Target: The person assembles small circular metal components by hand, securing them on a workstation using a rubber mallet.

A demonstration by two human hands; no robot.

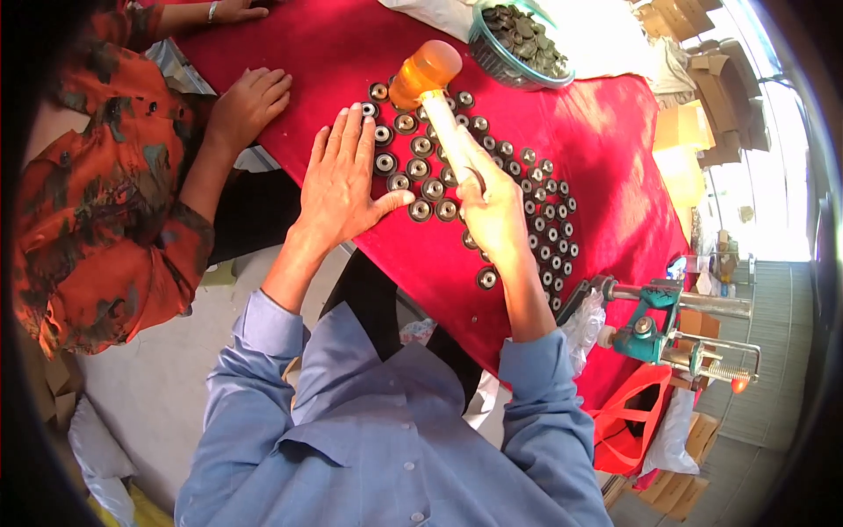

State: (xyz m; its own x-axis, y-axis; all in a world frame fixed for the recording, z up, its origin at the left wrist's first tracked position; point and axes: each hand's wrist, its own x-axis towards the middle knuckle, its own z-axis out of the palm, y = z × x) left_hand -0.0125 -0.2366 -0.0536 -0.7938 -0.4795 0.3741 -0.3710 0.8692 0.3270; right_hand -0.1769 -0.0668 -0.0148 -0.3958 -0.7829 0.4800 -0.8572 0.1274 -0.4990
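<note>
My right hand (493, 211) is closed round the pale handle of a mallet (446, 127), whose translucent orange head is over the far rows of parts. Several round black-and-silver metal parts (431, 189) lie in loose rows beneath and around it. My left hand (338, 189) lies flat at their left side, fingers stretched out, its fingertips and thumb beside the nearest ones. Smaller, similar round parts (552, 234) are grouped to the right of my right forearm. The mallet and my right hand hide some parts.
A red cloth (606, 167) covers the table. At the far side stands a teal basket (505, 66) of dark flat pieces. A green hand press (645, 325) is at the right edge, above a red bag (634, 413). On the left, a co-worker's hand (250, 105) rests on the cloth.
</note>
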